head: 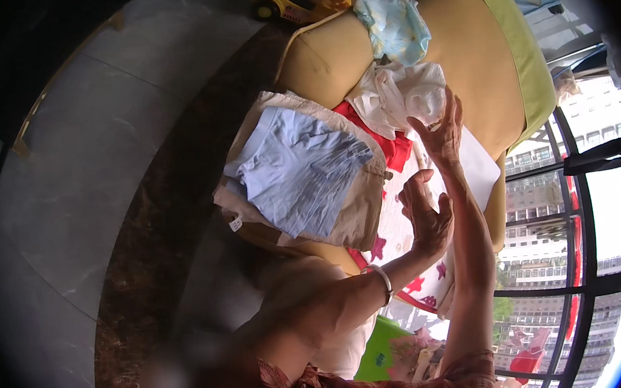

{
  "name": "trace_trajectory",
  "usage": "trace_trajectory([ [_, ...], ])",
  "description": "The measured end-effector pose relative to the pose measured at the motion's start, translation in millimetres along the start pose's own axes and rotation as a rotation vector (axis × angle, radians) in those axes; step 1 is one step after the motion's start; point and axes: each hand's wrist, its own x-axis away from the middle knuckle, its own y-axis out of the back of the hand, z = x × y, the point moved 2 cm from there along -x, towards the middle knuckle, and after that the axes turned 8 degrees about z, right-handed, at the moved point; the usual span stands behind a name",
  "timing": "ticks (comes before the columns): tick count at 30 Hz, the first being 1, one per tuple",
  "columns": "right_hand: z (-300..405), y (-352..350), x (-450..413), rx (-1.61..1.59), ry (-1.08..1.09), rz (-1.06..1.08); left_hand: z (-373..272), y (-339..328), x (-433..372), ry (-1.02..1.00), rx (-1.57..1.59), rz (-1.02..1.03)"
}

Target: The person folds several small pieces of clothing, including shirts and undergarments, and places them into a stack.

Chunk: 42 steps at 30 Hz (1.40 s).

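Observation:
My right hand (441,132) is at the edge of a crumpled white cloth (390,95), thumb and fingers apart; whether it touches the cloth I cannot tell. Below it, my left hand (426,220), with a silver bangle (383,282) on the wrist, hangs with bent fingers and holds nothing. To its left, light blue shorts (297,167) lie flat on a beige garment (364,211). Red cloth (404,152) shows under the white one. A light blue patterned garment (395,26) lies beyond, on the tan sofa (458,42).
A white mat with red stars (415,284) lies under my hands. A yellow toy car (294,7) stands on the floor at the top. The green item (382,348) is near my body. A large window (542,251) fills the right side.

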Motion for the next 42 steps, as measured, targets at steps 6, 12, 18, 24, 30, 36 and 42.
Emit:
trace_trajectory([
  [6,9,-44,-10,-0.069,-0.146,0.062,3,3,-2,-0.052,-0.037,0.020],
  [12,-30,-71,-7,-0.019,-0.300,0.108,3,-2,3,-0.009,-0.008,0.062],
  [18,-64,-42,11,-0.646,-0.531,-0.189,3,3,-4,0.110,0.034,0.060],
  [24,-58,43,68,-1.179,-0.692,-0.587,19,-4,-2,0.439,0.215,0.100],
  [30,-78,80,153,-1.192,-0.490,-0.603,50,-25,16,0.915,0.456,0.240],
  [36,-56,86,223,-1.424,-0.614,-0.811,60,-32,31,0.927,0.577,0.258],
  [42,-78,85,269,-1.861,-0.676,-0.915,32,-28,19,0.908,0.420,0.415],
])
